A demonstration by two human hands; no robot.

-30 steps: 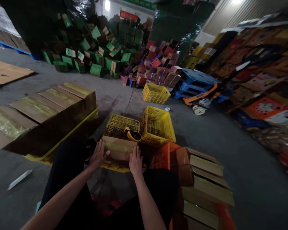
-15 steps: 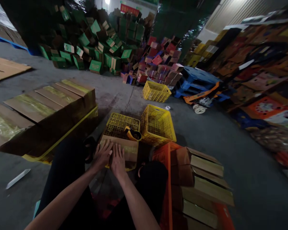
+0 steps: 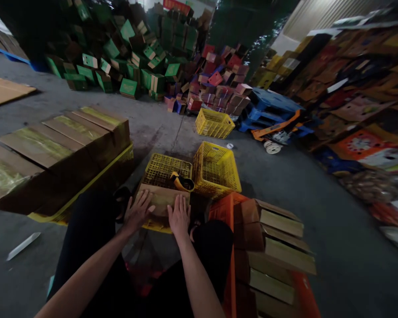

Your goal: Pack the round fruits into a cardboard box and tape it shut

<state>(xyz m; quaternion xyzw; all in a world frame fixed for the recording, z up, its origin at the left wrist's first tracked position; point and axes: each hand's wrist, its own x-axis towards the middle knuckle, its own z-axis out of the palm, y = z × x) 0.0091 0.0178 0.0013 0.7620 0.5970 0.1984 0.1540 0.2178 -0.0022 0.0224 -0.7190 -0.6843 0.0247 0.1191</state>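
A small brown cardboard box [image 3: 162,197] lies on an upturned yellow crate [image 3: 167,170] just in front of my knees. My left hand [image 3: 137,213] rests flat on the box's left part, fingers spread. My right hand [image 3: 179,216] lies flat on its right part, fingers stretched forward. Neither hand grips anything. A yellow tape dispenser [image 3: 182,181] sits on the crate right behind the box.
A second yellow crate [image 3: 216,170] stands to the right, an orange crate [image 3: 223,211] with stacked brown boxes [image 3: 278,240] nearer right. Taped boxes [image 3: 59,148] on a yellow pallet lie left. Green and red box piles [image 3: 146,66] fill the back. A blue pallet [image 3: 272,104] lies far right.
My right hand slid left across the box top to meet the left hand, then moved back to the right. The left hand stayed on the box's left part.
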